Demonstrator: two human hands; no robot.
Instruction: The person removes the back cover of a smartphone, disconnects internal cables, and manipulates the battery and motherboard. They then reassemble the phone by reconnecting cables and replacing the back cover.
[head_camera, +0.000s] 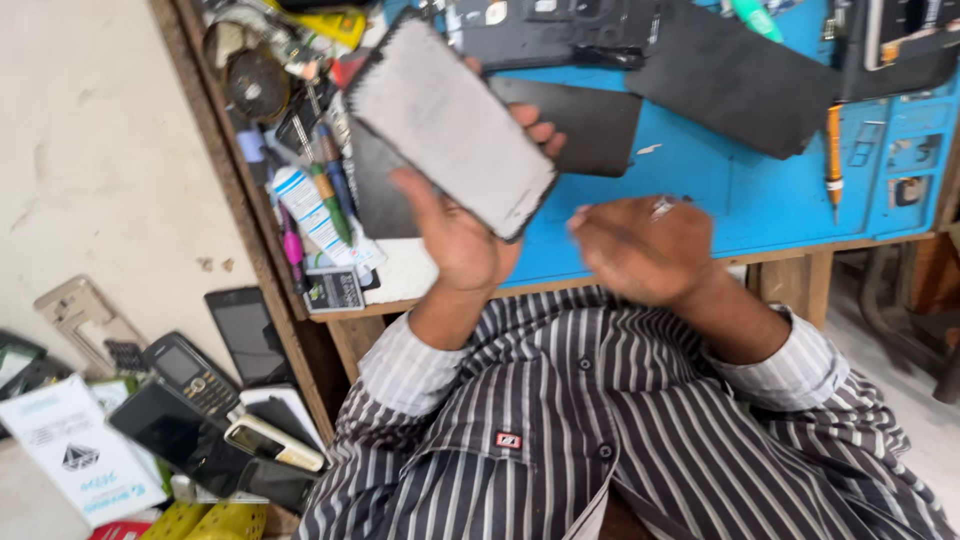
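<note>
The left hand (465, 235) grips a grey phone panel (450, 125) by its edges, tilted above the desk's (420, 275) left side. To its right, the right hand (645, 248) hovers loosely curled over the blue mat (720, 190), holding nothing.

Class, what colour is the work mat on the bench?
Blue mat, clearest in the head view.

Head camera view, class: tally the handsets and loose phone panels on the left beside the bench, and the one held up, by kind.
Keypad handsets: 1
Flat dark phones or panels: 2
Grey-backed panel in left hand: 1
Total: 4
</note>
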